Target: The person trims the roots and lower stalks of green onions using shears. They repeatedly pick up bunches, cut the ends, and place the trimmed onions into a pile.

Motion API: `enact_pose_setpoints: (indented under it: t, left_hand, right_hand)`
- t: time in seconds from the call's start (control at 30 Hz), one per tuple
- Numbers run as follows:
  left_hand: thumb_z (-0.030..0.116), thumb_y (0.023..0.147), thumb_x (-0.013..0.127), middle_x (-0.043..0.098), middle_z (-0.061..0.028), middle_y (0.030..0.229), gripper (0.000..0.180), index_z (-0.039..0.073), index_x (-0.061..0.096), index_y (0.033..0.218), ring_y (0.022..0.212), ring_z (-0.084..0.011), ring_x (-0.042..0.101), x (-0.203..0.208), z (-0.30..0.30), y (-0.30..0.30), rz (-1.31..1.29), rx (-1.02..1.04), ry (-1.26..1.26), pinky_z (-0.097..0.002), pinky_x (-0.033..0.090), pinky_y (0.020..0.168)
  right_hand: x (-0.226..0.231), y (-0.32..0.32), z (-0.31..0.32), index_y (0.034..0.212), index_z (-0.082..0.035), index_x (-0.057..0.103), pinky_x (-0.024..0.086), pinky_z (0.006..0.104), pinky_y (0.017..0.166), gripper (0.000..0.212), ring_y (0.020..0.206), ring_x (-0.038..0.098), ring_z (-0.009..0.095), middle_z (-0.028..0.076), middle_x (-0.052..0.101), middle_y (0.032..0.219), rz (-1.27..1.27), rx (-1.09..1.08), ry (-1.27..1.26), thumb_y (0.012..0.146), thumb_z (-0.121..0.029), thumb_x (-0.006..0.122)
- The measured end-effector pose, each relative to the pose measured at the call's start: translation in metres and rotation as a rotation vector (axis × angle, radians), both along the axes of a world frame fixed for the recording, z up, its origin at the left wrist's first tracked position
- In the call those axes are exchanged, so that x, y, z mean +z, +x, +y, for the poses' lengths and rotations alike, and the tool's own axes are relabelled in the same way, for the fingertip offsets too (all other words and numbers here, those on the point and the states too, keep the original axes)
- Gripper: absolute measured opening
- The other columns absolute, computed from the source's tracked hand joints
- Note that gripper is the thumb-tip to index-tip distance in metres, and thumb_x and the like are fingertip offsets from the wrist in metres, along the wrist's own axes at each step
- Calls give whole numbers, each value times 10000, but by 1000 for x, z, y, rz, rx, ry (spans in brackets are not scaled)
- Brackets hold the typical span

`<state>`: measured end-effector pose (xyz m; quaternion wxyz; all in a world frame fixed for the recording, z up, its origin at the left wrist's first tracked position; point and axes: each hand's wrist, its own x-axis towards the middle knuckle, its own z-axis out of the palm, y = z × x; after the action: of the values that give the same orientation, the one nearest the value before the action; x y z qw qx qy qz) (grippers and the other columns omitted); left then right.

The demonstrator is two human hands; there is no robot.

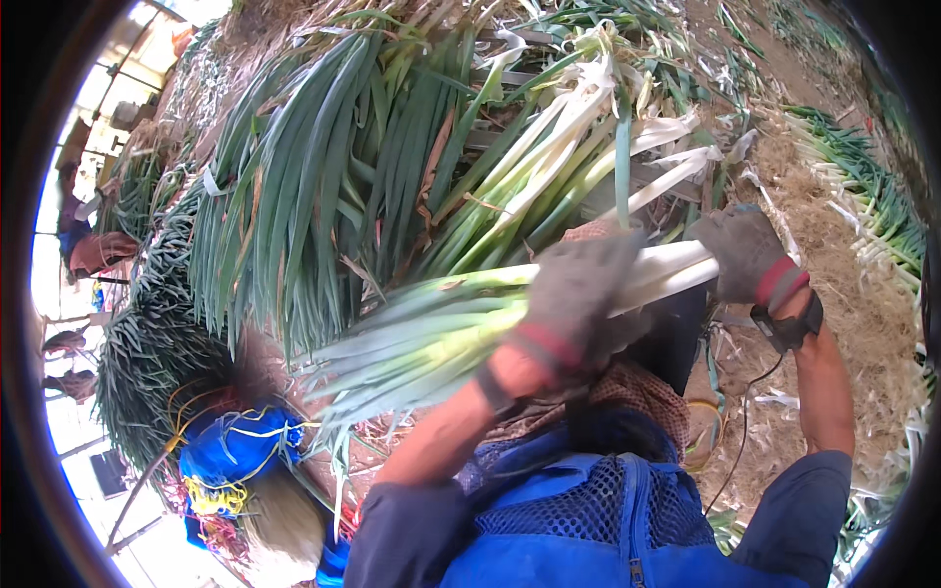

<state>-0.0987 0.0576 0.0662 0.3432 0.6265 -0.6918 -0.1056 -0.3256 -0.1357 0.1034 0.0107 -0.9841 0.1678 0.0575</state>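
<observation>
Across my lap lies a bunch of long green onions [421, 338], its green leaves fanning to the left and its white ends to the right. My left hand [588, 284], in a grey-brown glove with a red cuff, is closed around the middle of the bunch and slightly blurred. At the white ends, my right hand [742, 250], gloved the same way, has its fingers curled round the tips of the stalks. Just beyond my hands rests a large heap of green onions [304, 186], with loose pale stalks [549, 167] on its right side.
Dry, stringy root waste [823, 255] covers the ground to the right. Beyond it runs a row of more green onions [863, 186]. At the lower left are a blue bundle [235, 446] and yellow string [216, 498]. A dark green stack of onions [162, 343] stands behind them.
</observation>
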Motion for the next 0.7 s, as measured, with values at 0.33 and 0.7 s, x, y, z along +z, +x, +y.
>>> enact_pose_setpoints:
  t: [0.33,0.7]
  left_hand:
    - [256,858,839,756,-129,1075,330,65,800,1124,990,-312,727,-60,102,138,102,355,420,-425,574,882]
    - [234,948,645,782,-227,1096,317,117,808,1193,954,-369,763,-32,254,304,-227,1314,649,-439,587,861]
  right_hand:
    - [15,8,8,984,-110,645,503,506,783,283,906,699,380,112,716,919,23,-22,109,711,-74,711]
    - [29,12,24,979,-96,658,506,474,851,269,942,705,376,138,716,931,66,-70,6,720,-108,731]
